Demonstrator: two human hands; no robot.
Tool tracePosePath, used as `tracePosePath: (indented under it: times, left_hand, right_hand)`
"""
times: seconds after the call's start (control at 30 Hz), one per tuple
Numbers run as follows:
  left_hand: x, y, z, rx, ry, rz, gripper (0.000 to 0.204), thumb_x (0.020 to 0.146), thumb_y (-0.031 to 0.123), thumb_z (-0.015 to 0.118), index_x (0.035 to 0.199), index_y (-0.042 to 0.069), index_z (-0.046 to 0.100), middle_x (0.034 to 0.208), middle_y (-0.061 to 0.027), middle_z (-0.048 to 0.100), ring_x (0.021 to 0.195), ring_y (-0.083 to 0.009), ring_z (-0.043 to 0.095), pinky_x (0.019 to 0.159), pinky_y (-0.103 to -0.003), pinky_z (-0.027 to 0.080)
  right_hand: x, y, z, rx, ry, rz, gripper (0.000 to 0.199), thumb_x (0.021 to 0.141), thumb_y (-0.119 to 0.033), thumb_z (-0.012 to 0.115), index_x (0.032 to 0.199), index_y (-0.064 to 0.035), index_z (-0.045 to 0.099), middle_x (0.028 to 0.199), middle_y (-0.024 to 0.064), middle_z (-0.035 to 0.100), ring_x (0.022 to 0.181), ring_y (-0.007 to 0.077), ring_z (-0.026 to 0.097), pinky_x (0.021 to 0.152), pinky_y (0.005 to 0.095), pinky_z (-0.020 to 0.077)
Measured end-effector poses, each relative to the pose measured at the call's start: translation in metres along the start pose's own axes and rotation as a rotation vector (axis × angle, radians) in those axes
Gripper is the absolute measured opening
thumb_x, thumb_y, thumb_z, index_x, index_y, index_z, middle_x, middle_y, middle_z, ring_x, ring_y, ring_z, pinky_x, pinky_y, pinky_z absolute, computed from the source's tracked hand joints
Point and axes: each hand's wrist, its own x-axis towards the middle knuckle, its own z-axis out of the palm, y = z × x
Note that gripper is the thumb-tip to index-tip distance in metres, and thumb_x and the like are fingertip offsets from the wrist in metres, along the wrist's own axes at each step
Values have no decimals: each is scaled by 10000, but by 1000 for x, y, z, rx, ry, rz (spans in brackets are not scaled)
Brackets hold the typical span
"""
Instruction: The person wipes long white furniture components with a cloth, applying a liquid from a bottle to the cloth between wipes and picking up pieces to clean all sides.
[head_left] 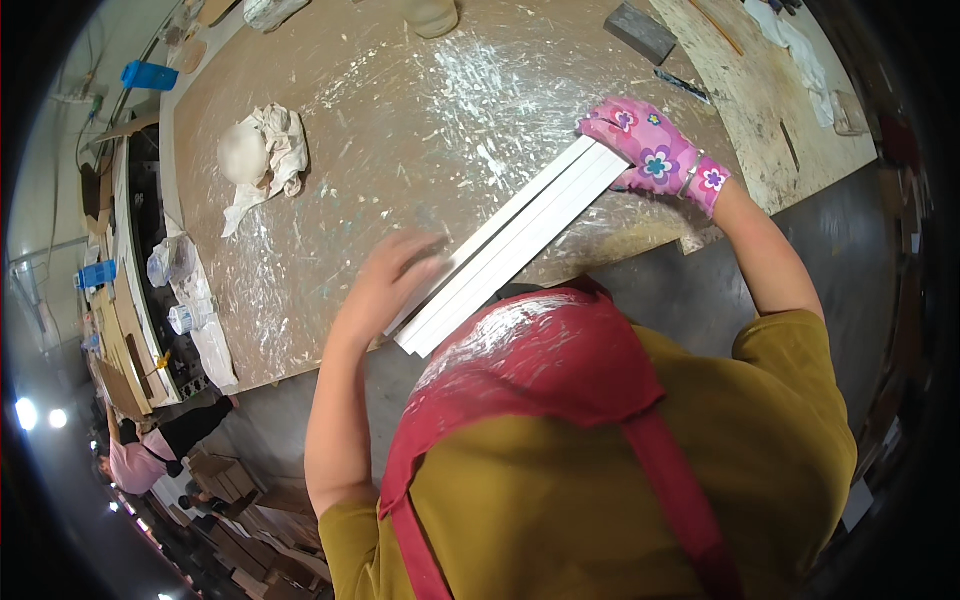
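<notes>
A bundle of long white strips [520,248] slants across the near edge of the table, from close to my apron up to the far right. My right hand [650,150], in a pink flowered glove, is closed around the far right end of the strips. At their lower left end is my bare left hand [402,272], blurred, with its fingers stretched and apart. Its fingertips are beside the outermost strip; whether they touch it I cannot tell. A narrow dark gap runs between the outermost strip and the others.
White smears cover the brown worktable [370,150]. A crumpled cloth [285,150] with a round pale object [243,154] lies at the left. Farther off are a dark grey block [640,33], a thin dark tool [682,86] and a container [431,15]. Another person [150,460] is at the lower left.
</notes>
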Motion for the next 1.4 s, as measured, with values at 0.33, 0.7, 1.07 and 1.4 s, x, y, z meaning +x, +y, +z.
tracePosePath:
  times: [0.33, 0.7, 1.07, 1.4]
  left_hand:
    - [-94, -31, 75, 349, 376, -159, 738, 675, 119, 758, 1331, 42, 429, 1224, -201, 483, 1105, -389, 481, 935, -418, 425]
    - [-86, -121, -57, 370, 438, -158, 677, 698, 20, 692, 1321, 50, 430, 1336, -181, 401, 1199, -378, 438, 1002, -397, 394]
    - [-51, -140, -19, -58, 998, -139, 358, 972, 187, 404, 1221, -49, 508, 1208, -188, 492, 1149, -303, 461, 1012, -365, 327]
    - [-77, -131, -55, 361, 633, 49, 572, 686, 203, 756, 1159, -10, 512, 1054, -196, 535, 1007, -383, 517, 879, -451, 417]
  right_hand:
    - [14, 1, -8, 77, 7, -54, 733, 652, -322, 764, 1268, -57, 467, 1205, 182, 502, 1143, 357, 476, 979, 422, 402]
    - [87, -33, 38, 490, 161, 105, 751, 803, -543, 604, 1363, -86, 399, 1336, 178, 457, 1290, 311, 381, 1083, 391, 322]
    - [91, -47, 70, 1075, 730, 429, 291, 956, -256, 464, 1094, -49, 616, 1104, 105, 631, 1005, 195, 599, 897, 314, 451]
    - [103, -61, 41, 706, 420, 696, 358, 950, -335, 460, 1165, -70, 567, 1174, 146, 591, 1083, 281, 566, 913, 369, 443]
